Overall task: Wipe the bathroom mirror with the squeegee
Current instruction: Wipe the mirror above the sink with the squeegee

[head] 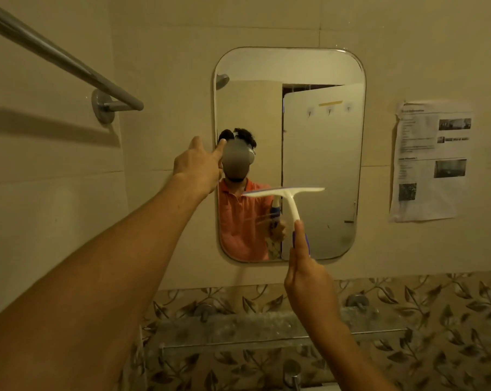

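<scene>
Across the lower middle of the wall mirror (317, 153), the squeegee (288, 197) holds its blade nearly level, handle running down into the right hand (309, 280) that grips it, while the left hand (199, 167), fingers extended, touches the mirror's left edge higher up.

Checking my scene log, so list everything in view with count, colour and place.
mirror: one, rounded glass, centre of the beige tiled wall.
squeegee: one, white with blue handle, in front of the mirror's lower half.
towel rail: one, grey metal, upper left wall.
printed notices: two, white, wall right of the mirror; one cut off by the frame.
glass shelf: one, clear, below the mirror against leaf-patterned tiles.
left hand: one, index finger touching the mirror's left edge.
right hand: one, gripping the squeegee handle.
</scene>
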The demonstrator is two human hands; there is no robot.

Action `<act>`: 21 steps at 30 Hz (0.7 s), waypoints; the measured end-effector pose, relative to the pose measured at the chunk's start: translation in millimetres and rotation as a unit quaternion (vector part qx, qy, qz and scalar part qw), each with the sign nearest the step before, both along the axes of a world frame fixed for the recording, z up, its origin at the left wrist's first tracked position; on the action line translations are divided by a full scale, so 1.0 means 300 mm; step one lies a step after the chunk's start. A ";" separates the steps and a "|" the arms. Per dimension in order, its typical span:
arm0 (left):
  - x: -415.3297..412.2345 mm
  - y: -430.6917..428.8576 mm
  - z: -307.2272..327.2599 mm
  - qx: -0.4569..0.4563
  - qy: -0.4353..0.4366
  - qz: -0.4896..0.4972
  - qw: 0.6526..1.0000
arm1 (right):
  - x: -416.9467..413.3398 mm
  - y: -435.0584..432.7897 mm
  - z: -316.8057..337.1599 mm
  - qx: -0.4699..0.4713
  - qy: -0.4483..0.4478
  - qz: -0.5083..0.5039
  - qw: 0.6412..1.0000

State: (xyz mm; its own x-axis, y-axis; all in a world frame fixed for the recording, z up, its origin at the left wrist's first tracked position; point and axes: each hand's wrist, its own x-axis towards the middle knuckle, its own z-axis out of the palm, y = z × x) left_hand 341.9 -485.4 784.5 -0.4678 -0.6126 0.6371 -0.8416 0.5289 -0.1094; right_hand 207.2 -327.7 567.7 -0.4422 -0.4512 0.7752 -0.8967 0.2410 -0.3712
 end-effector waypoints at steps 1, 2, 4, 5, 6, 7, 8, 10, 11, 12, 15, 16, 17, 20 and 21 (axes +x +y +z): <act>-0.001 0.002 0.000 -0.001 -0.001 0.002 1.000 | 0.002 0.006 -0.034 0.004 -0.003 -0.007 1.000; -0.003 0.003 0.000 -0.001 -0.001 0.005 1.000 | 0.002 0.012 -0.067 0.011 -0.008 -0.014 1.000; -0.008 0.008 -0.001 0.002 -0.003 0.008 1.000 | -0.002 0.029 -0.123 0.028 -0.021 -0.020 0.999; -0.008 0.009 0.000 0.003 -0.003 0.008 1.000 | -0.003 0.040 -0.144 0.035 -0.027 -0.017 0.999; -0.007 0.010 0.000 0.003 -0.004 0.009 1.000 | -0.001 0.053 -0.160 0.036 -0.036 -0.013 0.999; -0.006 0.009 0.001 0.004 -0.004 0.008 1.000 | 0.002 0.067 -0.171 0.035 -0.043 -0.009 0.998; -0.005 0.008 0.001 0.006 -0.005 0.008 1.000 | 0.003 0.082 -0.175 0.034 -0.045 -0.005 0.998; -0.004 0.003 0.001 0.008 -0.007 0.009 1.000 | -0.005 0.107 -0.158 0.024 -0.051 0.012 0.998; -0.004 0.002 0.002 0.009 -0.007 0.010 1.000 | -0.013 0.116 -0.132 0.008 -0.058 0.027 0.998; -0.004 0.002 0.003 0.009 -0.009 0.011 1.000 | -0.022 0.126 -0.091 -0.013 -0.065 0.041 0.997; 0.001 0.003 0.005 0.014 -0.009 0.008 1.000 | -0.070 0.140 0.113 -0.096 -0.053 0.054 0.992; 0.002 0.005 0.006 0.015 -0.009 0.006 1.000 | -0.092 0.137 0.203 -0.122 -0.052 0.053 0.990; 0.002 0.007 0.007 0.015 -0.010 0.005 1.000 | -0.113 0.132 0.294 -0.140 -0.054 0.051 0.987; -0.001 0.011 0.011 0.021 -0.009 0.006 1.000 | -0.162 0.111 0.556 -0.162 -0.042 0.046 0.985; -0.003 0.012 0.012 0.023 -0.009 0.008 1.000 | -0.174 0.103 0.626 -0.162 -0.033 0.047 0.985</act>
State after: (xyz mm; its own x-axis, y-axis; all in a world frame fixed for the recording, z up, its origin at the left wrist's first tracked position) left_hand 341.0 -481.8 788.0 -0.4691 -0.6482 0.5998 -0.8478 0.5208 -0.1002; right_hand 155.1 -296.8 755.5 -0.4655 -0.2251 0.8559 -0.8803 0.0173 -0.4742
